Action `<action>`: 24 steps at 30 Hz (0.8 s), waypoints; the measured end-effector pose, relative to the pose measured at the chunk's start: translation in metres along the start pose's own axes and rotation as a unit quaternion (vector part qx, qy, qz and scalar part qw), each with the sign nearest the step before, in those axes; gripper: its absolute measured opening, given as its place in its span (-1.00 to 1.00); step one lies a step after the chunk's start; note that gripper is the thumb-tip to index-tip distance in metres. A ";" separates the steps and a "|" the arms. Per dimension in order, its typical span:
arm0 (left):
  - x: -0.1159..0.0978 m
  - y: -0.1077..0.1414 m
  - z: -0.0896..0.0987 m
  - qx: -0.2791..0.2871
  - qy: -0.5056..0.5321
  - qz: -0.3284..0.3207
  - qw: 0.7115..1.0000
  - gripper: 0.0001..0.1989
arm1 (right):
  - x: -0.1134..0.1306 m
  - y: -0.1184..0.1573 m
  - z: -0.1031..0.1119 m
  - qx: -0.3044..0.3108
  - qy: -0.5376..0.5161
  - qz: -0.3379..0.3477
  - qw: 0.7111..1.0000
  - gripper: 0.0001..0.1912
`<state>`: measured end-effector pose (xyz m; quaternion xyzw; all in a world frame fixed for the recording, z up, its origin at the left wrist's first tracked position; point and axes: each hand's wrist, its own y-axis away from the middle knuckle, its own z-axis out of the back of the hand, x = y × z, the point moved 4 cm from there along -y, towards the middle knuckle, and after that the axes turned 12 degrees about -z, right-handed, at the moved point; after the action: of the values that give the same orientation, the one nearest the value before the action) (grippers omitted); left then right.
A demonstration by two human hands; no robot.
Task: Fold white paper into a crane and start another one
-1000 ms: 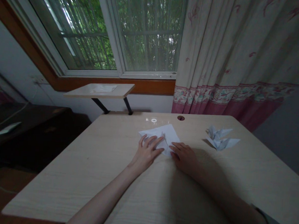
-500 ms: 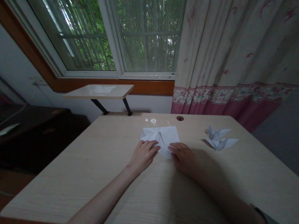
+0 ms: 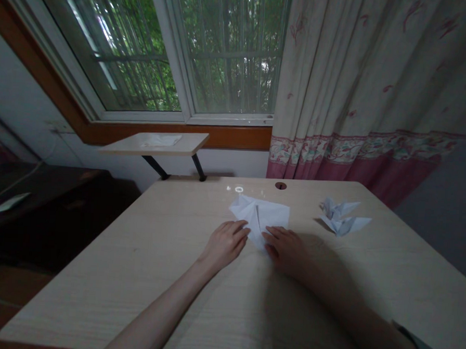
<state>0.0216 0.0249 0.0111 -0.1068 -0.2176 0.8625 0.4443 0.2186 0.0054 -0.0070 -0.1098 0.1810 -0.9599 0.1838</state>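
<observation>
A folded sheet of white paper (image 3: 260,216) lies on the pale wood-grain desk (image 3: 134,278), creased down its middle, with its lower tip between my hands. My left hand (image 3: 225,244) touches the paper's lower left edge with its fingertips. My right hand (image 3: 286,248) lies with its fingers over the lower right part of the sheet. Together they pin that lower corner against the desk. To the right, a white origami crane (image 3: 343,219) sits on the desk, out of reach of both hands.
A small wall-side shelf (image 3: 156,143) on black brackets stands beyond the desk under the window. A dark cabinet (image 3: 40,195) is at the left, and a pink-hemmed curtain (image 3: 356,123) hangs at the right. The desk has a round cable hole near its far edge.
The paper has turned and shifted right and away from me. My left hand has drawn back from its middle to its lower edge, and the right hand stays nearly in place.
</observation>
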 end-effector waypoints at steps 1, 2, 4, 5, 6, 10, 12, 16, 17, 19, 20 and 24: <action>0.000 0.000 0.000 0.000 0.007 0.000 1.000 -0.78 | 0.002 0.000 0.001 0.004 0.006 0.002 1.000 -0.72; 0.000 0.000 -0.001 0.002 0.015 -0.001 1.000 -0.77 | 0.003 0.000 0.003 0.003 0.012 0.002 1.000 -0.73; -0.001 -0.001 -0.001 0.011 0.032 -0.002 0.999 -0.72 | 0.006 0.000 0.006 -0.003 0.024 0.003 1.000 -0.77; -0.002 -0.001 0.000 0.016 0.041 -0.003 0.999 -0.70 | 0.007 0.000 0.008 -0.008 0.030 0.003 1.000 -0.79; -0.002 -0.002 0.000 0.022 0.049 -0.002 0.999 -0.68 | 0.008 0.000 0.009 -0.010 0.036 0.002 0.999 -0.81; -0.005 -0.001 0.001 0.035 0.086 -0.008 0.996 -0.67 | 0.013 0.000 0.014 0.000 0.064 -0.007 0.998 -0.85; -0.007 -0.001 0.001 0.035 0.104 -0.013 0.994 -0.68 | 0.015 0.000 0.017 0.009 0.080 -0.012 0.997 -0.85; -0.007 -0.001 0.001 0.035 0.130 -0.021 0.991 -0.68 | 0.016 -0.001 0.019 0.012 0.098 -0.018 0.995 -0.80; -0.007 -0.001 0.000 0.036 0.132 -0.025 0.990 -0.68 | 0.016 -0.001 0.019 0.012 0.100 -0.019 0.995 -0.80; -0.008 -0.001 -0.001 0.036 0.131 -0.033 0.990 -0.69 | 0.015 -0.001 0.017 0.016 0.101 -0.020 0.995 -0.81; -0.008 -0.001 -0.001 0.036 0.128 -0.036 0.990 -0.70 | 0.014 -0.002 0.016 0.018 0.099 -0.021 0.995 -0.81; -0.008 -0.002 -0.001 0.036 0.123 -0.028 0.991 -0.72 | 0.012 -0.002 0.015 0.009 0.069 -0.018 0.997 -0.85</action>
<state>0.0274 0.0198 0.0111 -0.1900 -0.1333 0.8372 0.4952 0.2113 -0.0018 0.0095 -0.0449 0.1828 -0.9699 0.1545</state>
